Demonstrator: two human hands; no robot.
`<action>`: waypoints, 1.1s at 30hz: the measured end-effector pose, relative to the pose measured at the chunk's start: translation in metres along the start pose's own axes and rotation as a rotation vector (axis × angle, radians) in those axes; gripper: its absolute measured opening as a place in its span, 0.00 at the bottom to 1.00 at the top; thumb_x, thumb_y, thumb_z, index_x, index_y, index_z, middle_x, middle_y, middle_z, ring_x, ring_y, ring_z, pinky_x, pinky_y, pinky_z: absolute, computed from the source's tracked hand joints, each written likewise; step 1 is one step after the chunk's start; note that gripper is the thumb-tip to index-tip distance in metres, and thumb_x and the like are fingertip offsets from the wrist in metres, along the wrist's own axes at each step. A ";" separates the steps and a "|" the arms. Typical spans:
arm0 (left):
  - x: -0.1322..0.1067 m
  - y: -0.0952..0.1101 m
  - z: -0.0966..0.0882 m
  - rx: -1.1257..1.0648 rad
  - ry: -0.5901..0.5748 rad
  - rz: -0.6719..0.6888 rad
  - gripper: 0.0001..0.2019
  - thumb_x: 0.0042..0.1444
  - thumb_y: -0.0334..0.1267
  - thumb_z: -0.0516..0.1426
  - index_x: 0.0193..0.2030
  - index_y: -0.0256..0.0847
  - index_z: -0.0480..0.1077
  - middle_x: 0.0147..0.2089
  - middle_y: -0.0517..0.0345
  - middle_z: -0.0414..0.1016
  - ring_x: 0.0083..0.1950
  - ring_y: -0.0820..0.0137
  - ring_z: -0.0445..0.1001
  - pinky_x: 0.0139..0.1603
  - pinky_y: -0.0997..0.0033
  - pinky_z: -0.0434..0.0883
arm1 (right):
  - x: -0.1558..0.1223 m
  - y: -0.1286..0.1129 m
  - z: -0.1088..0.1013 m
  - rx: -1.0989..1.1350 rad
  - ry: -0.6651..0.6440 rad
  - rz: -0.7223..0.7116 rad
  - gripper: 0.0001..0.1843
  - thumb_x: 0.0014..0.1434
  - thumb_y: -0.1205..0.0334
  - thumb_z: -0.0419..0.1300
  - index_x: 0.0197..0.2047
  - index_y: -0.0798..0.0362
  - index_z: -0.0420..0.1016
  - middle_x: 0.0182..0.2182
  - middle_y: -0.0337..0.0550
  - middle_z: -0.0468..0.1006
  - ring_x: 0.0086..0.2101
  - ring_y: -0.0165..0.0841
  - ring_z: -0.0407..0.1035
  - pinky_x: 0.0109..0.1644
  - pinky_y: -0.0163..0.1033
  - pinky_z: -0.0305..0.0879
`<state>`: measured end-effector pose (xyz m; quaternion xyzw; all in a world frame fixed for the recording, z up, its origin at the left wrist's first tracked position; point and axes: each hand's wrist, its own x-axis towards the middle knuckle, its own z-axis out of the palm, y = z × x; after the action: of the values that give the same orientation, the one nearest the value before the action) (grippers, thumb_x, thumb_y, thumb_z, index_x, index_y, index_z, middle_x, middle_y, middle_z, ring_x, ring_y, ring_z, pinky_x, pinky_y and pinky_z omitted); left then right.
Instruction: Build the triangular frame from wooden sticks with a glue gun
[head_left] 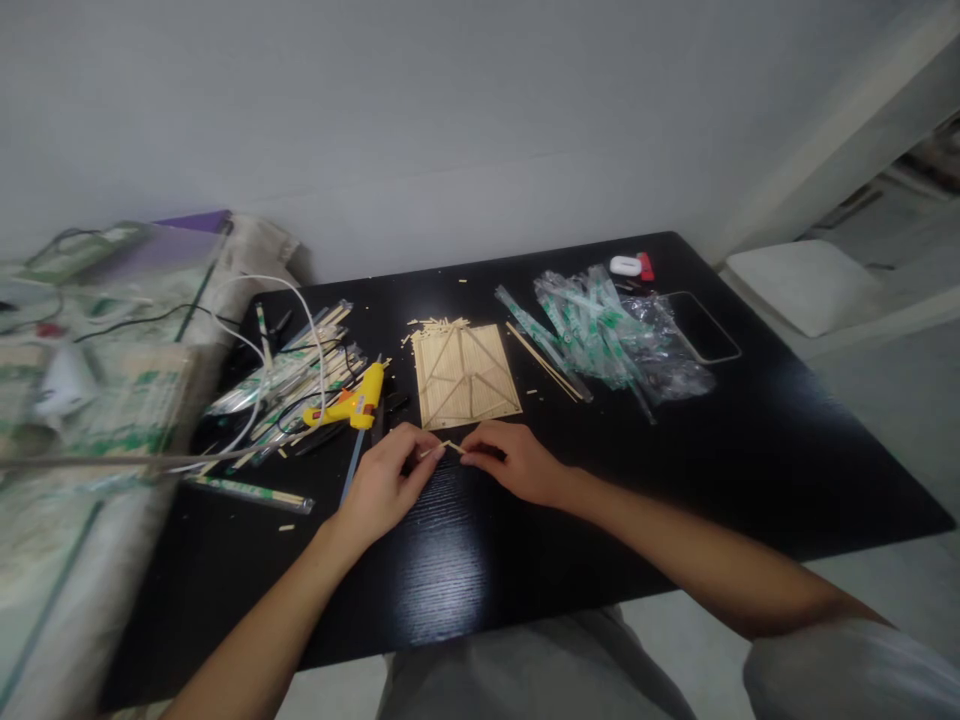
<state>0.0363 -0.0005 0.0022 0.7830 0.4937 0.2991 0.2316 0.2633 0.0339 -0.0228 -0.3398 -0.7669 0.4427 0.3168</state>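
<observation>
Between my two hands is a short piece of thin wooden stick (454, 446), bent or broken at an angle in its middle. My left hand (391, 475) pinches one end with thumb and fingers, and my right hand (517, 462) pinches the other. Just beyond them lies a flat panel of wooden sticks (442, 350) side by side, with thin sticks in a triangular frame on top. Short stick bits (442, 326) are heaped at its far edge. A yellow hot glue gun (351, 402) rests left of the panel, close to my left hand.
Wrapped chopsticks (300, 365) and a white cable (321, 350) crowd the black table's left side. Torn green-and-clear wrappers (592, 325) lie to the right, by two loose sticks (547, 362), a phone (701, 326) and a white case (625, 266). A glass-topped surface (45, 570) adjoins at left.
</observation>
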 end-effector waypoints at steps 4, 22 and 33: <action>0.000 0.000 0.000 0.003 0.002 -0.005 0.05 0.67 0.38 0.56 0.42 0.41 0.72 0.35 0.59 0.72 0.35 0.72 0.71 0.36 0.72 0.70 | 0.000 0.001 0.001 -0.007 0.005 0.000 0.03 0.64 0.64 0.65 0.39 0.54 0.79 0.34 0.41 0.79 0.34 0.32 0.73 0.42 0.36 0.68; -0.001 -0.001 0.000 0.007 0.011 -0.014 0.05 0.67 0.40 0.56 0.42 0.42 0.71 0.35 0.59 0.72 0.35 0.72 0.71 0.35 0.72 0.69 | 0.000 0.000 0.000 -0.001 0.004 0.002 0.03 0.64 0.63 0.65 0.39 0.54 0.79 0.34 0.42 0.79 0.35 0.32 0.73 0.41 0.36 0.68; -0.001 -0.001 0.001 0.004 0.017 -0.026 0.05 0.67 0.39 0.57 0.41 0.41 0.71 0.35 0.59 0.72 0.35 0.72 0.71 0.34 0.73 0.69 | 0.000 0.001 0.001 0.000 0.001 0.009 0.04 0.64 0.62 0.65 0.39 0.53 0.79 0.34 0.41 0.79 0.34 0.32 0.73 0.40 0.36 0.69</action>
<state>0.0359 -0.0009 0.0007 0.7744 0.5064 0.3017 0.2298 0.2632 0.0336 -0.0240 -0.3433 -0.7654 0.4439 0.3152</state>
